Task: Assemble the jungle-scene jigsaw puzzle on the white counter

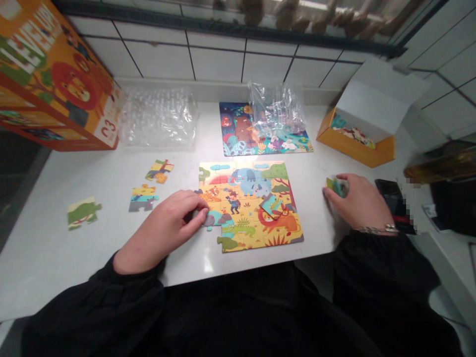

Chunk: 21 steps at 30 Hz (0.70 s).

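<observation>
A partly joined jigsaw puzzle (241,228) with elephants, lions and a crocodile lies flat on the white counter. My left hand (171,220) is curled at its left edge, thumb and forefinger pinched on a blue-and-grey puzzle piece (214,218) there. On top of the joined puzzle, over the lions, a loose piece (272,204) rests at a tilt. Off to the right, my right hand (359,199) pinches another puzzle piece (335,186) showing green and blue, partly hidden by the fingers. Left of my left hand lie three loose pieces: one blue-yellow (143,198), one with a tree (159,171), one green (84,213).
Behind stands a dark-blue night-scene puzzle (238,141) under a crumpled clear bag (277,109). Bubble wrap (158,119) and a large orange box (59,94) are at back left. An open orange box (357,144) holds pieces at back right. A dark phone-like object (390,196) lies beyond my right hand.
</observation>
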Each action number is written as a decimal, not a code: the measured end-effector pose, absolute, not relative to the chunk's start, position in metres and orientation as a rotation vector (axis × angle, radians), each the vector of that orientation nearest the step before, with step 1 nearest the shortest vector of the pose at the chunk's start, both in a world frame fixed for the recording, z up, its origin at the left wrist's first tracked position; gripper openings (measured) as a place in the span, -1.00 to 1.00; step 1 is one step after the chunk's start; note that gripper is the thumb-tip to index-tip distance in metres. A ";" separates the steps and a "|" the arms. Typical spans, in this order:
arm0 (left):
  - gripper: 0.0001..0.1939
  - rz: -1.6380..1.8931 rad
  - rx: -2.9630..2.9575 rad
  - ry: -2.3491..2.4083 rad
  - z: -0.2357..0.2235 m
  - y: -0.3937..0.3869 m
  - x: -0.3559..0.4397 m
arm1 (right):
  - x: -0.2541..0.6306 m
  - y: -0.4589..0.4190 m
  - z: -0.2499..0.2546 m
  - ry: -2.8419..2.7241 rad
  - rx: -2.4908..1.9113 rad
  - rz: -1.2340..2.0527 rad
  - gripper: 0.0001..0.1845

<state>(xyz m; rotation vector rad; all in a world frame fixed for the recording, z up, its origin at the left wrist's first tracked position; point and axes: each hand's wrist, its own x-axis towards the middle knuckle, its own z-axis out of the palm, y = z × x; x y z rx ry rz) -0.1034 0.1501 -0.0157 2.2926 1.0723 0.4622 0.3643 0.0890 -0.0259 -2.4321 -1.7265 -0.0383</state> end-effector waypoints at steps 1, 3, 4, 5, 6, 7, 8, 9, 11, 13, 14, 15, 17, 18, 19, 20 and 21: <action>-0.79 0.462 2.296 1.072 -0.016 0.150 -0.104 | 0.375 0.084 -0.026 -1.736 -2.475 0.022 -0.52; -0.79 0.465 2.299 1.070 -0.017 0.150 -0.104 | 0.388 0.077 -0.025 -1.740 -2.513 0.117 -0.48; -0.79 0.464 2.298 1.068 -0.018 0.150 -0.104 | 0.392 0.074 -0.025 -1.739 -2.510 0.149 -0.48; -0.79 0.460 2.296 1.066 -0.018 0.150 -0.104 | 0.394 0.072 -0.024 -1.734 -2.500 0.174 -0.48; -0.79 0.458 2.295 1.065 -0.018 0.150 -0.105 | 0.395 0.072 -0.024 -1.721 -2.487 0.196 -0.47; -0.79 0.460 2.294 1.065 -0.017 0.150 -0.104 | 0.395 0.072 -0.024 -1.705 -2.474 0.218 -0.44; -0.79 0.463 2.293 1.066 -0.017 0.150 -0.104 | 0.395 0.073 -0.024 -1.685 -2.466 0.236 -0.41; -0.79 0.465 2.292 1.067 -0.017 0.150 -0.104 | 0.395 0.075 -0.024 -1.667 -2.463 0.252 -0.37; -0.79 0.475 2.290 1.069 -0.016 0.150 -0.103 | 0.396 0.079 -0.024 -1.637 -2.478 0.266 -0.29; -0.79 0.486 2.288 1.086 -0.015 0.149 -0.103 | 0.396 0.082 -0.023 -1.616 -2.509 0.244 -0.23; -0.78 0.496 2.284 1.102 -0.015 0.148 -0.103 | 0.396 0.084 -0.023 -1.618 -2.516 0.217 -0.22; -0.79 0.511 2.277 1.121 -0.015 0.148 -0.104 | 0.394 0.085 -0.022 -1.630 -2.516 0.183 -0.23; -0.81 0.543 2.252 1.162 -0.016 0.147 -0.105 | 0.390 0.087 -0.022 -1.659 -2.500 0.114 -0.32; -0.82 0.555 2.239 1.179 -0.016 0.147 -0.105 | 0.387 0.087 -0.022 -1.667 -2.490 0.088 -0.40; -0.83 0.562 2.230 1.192 -0.016 0.147 -0.105 | 0.384 0.088 -0.022 -1.665 -2.485 0.065 -0.47; -0.84 0.563 2.227 1.201 -0.017 0.147 -0.106 | 0.381 0.088 -0.022 -1.657 -2.486 0.043 -0.54; -0.84 0.561 2.229 1.204 -0.018 0.147 -0.106 | 0.379 0.089 -0.021 -1.647 -2.488 0.017 -0.60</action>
